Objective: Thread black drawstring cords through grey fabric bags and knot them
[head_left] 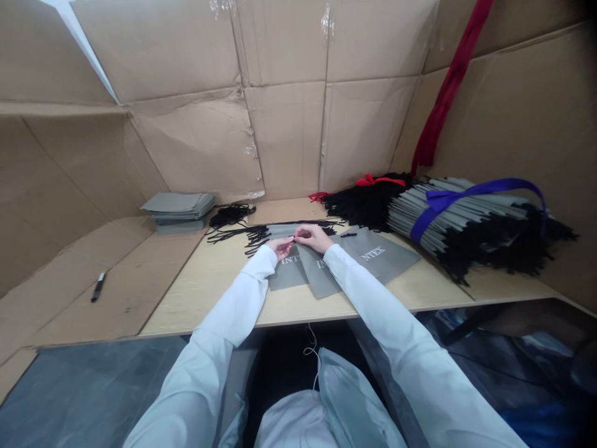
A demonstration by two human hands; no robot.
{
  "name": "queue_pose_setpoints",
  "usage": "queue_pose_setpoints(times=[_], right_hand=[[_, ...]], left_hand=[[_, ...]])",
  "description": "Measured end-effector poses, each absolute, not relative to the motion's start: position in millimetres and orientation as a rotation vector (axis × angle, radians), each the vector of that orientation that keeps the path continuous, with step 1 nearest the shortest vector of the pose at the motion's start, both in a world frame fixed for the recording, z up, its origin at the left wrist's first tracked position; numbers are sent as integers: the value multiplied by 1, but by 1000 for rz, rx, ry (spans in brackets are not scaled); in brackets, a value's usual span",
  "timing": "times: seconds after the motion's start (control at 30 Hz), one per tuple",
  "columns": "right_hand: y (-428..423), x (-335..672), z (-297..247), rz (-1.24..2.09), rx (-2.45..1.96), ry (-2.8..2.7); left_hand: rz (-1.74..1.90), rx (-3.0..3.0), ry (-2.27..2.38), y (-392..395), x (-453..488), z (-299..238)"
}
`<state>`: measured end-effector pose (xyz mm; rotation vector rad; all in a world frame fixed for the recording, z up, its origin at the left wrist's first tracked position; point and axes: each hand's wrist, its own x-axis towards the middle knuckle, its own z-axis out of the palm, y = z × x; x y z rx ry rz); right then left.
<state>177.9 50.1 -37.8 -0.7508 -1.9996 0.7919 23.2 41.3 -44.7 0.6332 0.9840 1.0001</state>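
Note:
My left hand (281, 247) and my right hand (311, 238) meet over the top edge of a grey fabric bag (286, 274) printed with white letters. Both hands pinch a thin black cord (293, 237) between their fingertips. Two more grey bags (377, 255) lie fanned out to the right under my right forearm. Loose black cords (252, 235) lie spread just beyond my hands.
A wooden table (219, 292) is walled by cardboard. A small stack of grey bags (180, 208) sits at the back left, a black marker (97, 287) on the left cardboard. A big bundle of grey bags tied with purple ribbon (466, 214) and a black cord bundle (368, 202) sit at the right.

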Motion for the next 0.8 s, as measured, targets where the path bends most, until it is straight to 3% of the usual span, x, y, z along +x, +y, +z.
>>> queue_pose_setpoints(times=[0.27, 0.8], right_hand=[[53, 177, -42, 862, -749, -1950], [53, 177, -46, 505, -868, -2113]], left_hand=[[964, 611, 1018, 41, 23, -40], [1112, 571, 985, 44, 24, -49]])
